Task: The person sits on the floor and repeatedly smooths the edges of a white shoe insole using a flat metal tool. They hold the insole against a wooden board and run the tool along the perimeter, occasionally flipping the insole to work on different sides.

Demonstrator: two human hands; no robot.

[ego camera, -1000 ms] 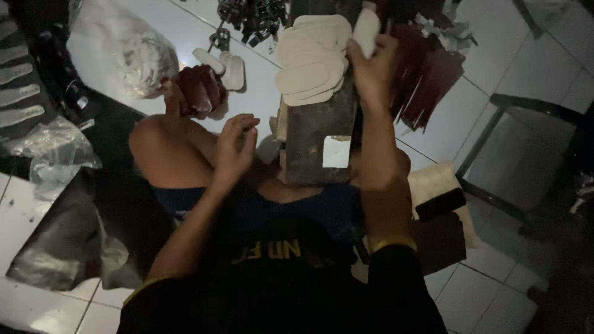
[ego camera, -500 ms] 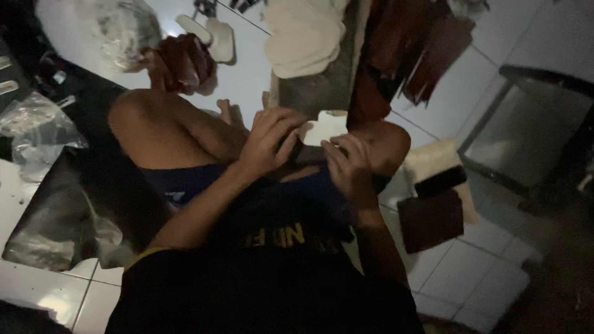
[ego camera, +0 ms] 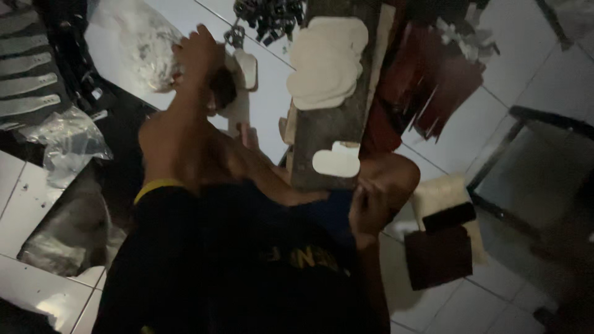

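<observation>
I sit on a white tiled floor with a wooden board [ego camera: 328,133] lying between my knees. A small white sole-shaped piece [ego camera: 336,162] lies on the board's near end, and a stack of cream sole-shaped pieces [ego camera: 328,62] sits at its far end. My left hand [ego camera: 198,52] is stretched far out to the upper left, over a small pile of dark reddish-brown pieces [ego camera: 221,86] beside a clear plastic bag [ego camera: 145,46]. Whether it grips anything is hidden in the dim light. My right hand [ego camera: 368,210] rests by my right knee with its fingers curled, just below the board.
Dark red sheets [ego camera: 445,80] lie right of the board. A heap of black clips [ego camera: 272,15] sits at the top. A cream block [ego camera: 442,195] and a dark brown piece [ego camera: 438,256] lie by my right knee. A dark metal frame [ego camera: 532,124] stands at the right. Crumpled plastic bags [ego camera: 68,142] and grey strips [ego camera: 31,80] lie left.
Both hands were on the white piece at the board's near end. My left hand has since swung out to the upper left, and my right hand has dropped beside my knee.
</observation>
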